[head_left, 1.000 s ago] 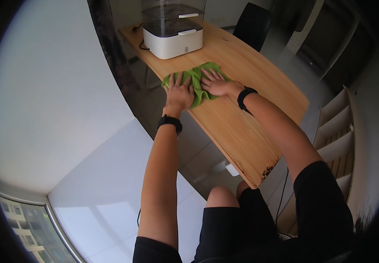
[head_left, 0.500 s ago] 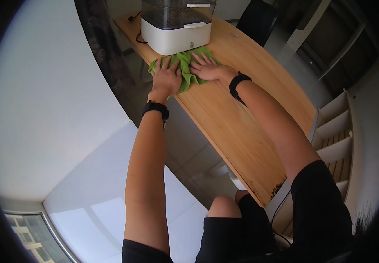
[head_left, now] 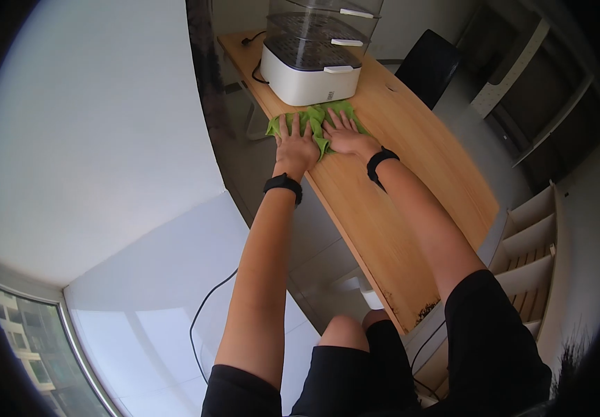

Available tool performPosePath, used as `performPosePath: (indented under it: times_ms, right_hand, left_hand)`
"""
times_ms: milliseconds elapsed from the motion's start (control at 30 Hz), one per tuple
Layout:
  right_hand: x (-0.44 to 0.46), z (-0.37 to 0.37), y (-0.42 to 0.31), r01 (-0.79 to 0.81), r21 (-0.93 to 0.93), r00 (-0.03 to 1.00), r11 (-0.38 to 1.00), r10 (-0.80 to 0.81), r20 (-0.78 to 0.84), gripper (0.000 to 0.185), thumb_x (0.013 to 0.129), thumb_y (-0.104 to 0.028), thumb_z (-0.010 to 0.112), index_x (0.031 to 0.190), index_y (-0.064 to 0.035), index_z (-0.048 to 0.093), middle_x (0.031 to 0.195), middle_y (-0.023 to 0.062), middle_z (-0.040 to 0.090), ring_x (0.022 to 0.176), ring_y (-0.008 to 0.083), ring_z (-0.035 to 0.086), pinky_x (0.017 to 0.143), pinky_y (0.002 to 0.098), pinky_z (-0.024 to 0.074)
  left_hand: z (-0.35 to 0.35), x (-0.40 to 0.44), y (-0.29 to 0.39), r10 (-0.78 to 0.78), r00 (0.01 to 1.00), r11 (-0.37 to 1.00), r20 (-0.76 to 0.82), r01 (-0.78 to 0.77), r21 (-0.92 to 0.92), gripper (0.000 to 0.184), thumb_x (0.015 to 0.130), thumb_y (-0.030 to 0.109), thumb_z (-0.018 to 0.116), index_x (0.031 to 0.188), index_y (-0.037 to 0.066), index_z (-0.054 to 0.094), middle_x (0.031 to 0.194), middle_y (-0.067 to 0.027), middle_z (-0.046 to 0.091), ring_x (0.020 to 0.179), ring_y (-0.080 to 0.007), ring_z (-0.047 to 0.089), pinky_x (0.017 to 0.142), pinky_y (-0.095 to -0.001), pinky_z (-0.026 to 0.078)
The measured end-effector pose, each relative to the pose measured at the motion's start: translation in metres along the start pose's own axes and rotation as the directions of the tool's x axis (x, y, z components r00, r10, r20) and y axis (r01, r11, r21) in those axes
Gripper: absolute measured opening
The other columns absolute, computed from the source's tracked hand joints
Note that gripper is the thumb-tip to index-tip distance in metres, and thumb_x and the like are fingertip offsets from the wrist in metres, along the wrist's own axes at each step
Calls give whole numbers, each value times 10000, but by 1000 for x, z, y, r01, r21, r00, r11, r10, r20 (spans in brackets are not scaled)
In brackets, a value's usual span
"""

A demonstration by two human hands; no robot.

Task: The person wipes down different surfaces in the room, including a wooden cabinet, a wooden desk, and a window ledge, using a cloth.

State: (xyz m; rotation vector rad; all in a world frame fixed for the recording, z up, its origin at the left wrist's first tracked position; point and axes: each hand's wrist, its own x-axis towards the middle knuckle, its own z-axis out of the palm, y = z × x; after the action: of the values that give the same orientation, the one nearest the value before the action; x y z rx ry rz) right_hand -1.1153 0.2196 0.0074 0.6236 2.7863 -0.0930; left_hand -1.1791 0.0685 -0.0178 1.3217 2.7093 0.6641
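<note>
A crumpled green cloth (head_left: 319,115) lies on the wooden table (head_left: 376,208), close to its left edge. My left hand (head_left: 296,147) presses on the left part of the cloth with fingers spread. On the right part rests my right hand (head_left: 350,136), palm down and fingers apart. Just beyond the cloth stands a white appliance (head_left: 311,83) with stacked clear tiers, which looks like a food steamer. Both wrists wear black bands.
A black cord with a plug (head_left: 250,40) lies behind the appliance. Dark chair (head_left: 430,68) at the table's far right side. A shelf unit (head_left: 525,240) stands to the right. The near table corner (head_left: 421,313) is chipped and dark.
The view has shifted, so the table and appliance appear lower and further right. Both hands stay flat on the cloth, which looks a little more bunched between them.
</note>
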Motion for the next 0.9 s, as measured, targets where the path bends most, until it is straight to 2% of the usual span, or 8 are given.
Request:
performPosePath:
  times_ms: [100, 133, 367, 400, 633, 733, 833, 900]
  right_hand:
    - [-17, 3, -4, 32, -12, 999, 999, -32, 8, 604, 1013, -476, 220, 1558, -238, 114, 1621, 63, -110, 1481, 355, -76, 1199, 484, 3]
    - [-24, 4, -3, 45, -9, 999, 999, -45, 7, 607, 1013, -471, 226, 1559, -232, 110, 1620, 65, -115, 1480, 360, -77, 1199, 487, 2]
    - [-96, 14, 4, 110, 16, 993, 994, -111, 37, 597, 1008, -435, 263, 1558, -247, 124, 1619, 25, -137, 1482, 324, -107, 1204, 465, -11]
    - [-106, 19, 8, 135, 26, 990, 991, -136, 39, 649, 999, -488, 268, 1562, -211, 102, 1618, 57, -137, 1476, 335, -135, 1197, 481, -9]
    - [-191, 41, 17, 100, 24, 995, 995, -100, 24, 595, 1019, -462, 202, 1559, -223, 122, 1619, 27, -135, 1482, 316, -111, 1202, 463, -8]
    - [-229, 52, 28, 85, -8, 996, 996, -85, 25, 584, 1020, -466, 189, 1557, -241, 134, 1620, 12, -129, 1485, 306, -98, 1203, 454, -7]
    - [-274, 58, 46, 112, -39, 993, 993, -111, 30, 599, 1013, -496, 201, 1556, -251, 135, 1622, 10, -117, 1486, 302, -95, 1203, 450, -7]
    - [-302, 62, 60, 159, -96, 987, 983, -156, 38, 619, 1005, -530, 215, 1555, -259, 135, 1624, 6, -103, 1488, 293, -91, 1202, 448, -9]
  left_hand:
    - [5, -20, 15, -13, 1000, 1000, -25, 13, -12, 589, 962, 281, 349, 1502, 49, 299, 1599, -162, 135, 1455, -461, 5, 1180, -551, 113]
    - [3, -31, 23, -25, 1000, 999, -18, 24, -37, 611, 961, 276, 347, 1498, -3, 266, 1599, -171, 124, 1458, -453, -6, 1185, -536, 94]
    - [-1, -103, 72, -42, 999, 999, 19, 42, 13, 649, 976, 292, 342, 1497, -63, 189, 1594, -210, 91, 1465, -436, -4, 1188, -497, 126]
    - [0, -113, 79, -35, 999, 998, 27, 33, 51, 647, 981, 295, 331, 1495, -69, 186, 1592, -216, 93, 1465, -437, 3, 1187, -497, 133]
    - [19, -187, 119, 62, 998, 997, -11, -61, 53, 638, 994, 322, 318, 1481, -79, 223, 1578, -250, 102, 1459, -452, 31, 1182, -500, 153]
    - [28, -222, 141, 79, 997, 988, -1, -78, 136, 642, 994, 361, 325, 1487, -45, 256, 1591, -203, 119, 1471, -411, 37, 1184, -485, 144]
    - [38, -262, 162, 210, 971, 972, -115, -194, 132, 613, 979, 331, 361, 1415, -100, 357, 1526, -288, 231, 1428, -485, 149, 1157, -550, 197]
    - [43, -287, 176, 250, 955, 967, -159, -238, 92, 603, 975, 327, 372, 1395, -106, 382, 1506, -298, 264, 1417, -492, 177, 1149, -566, 201]
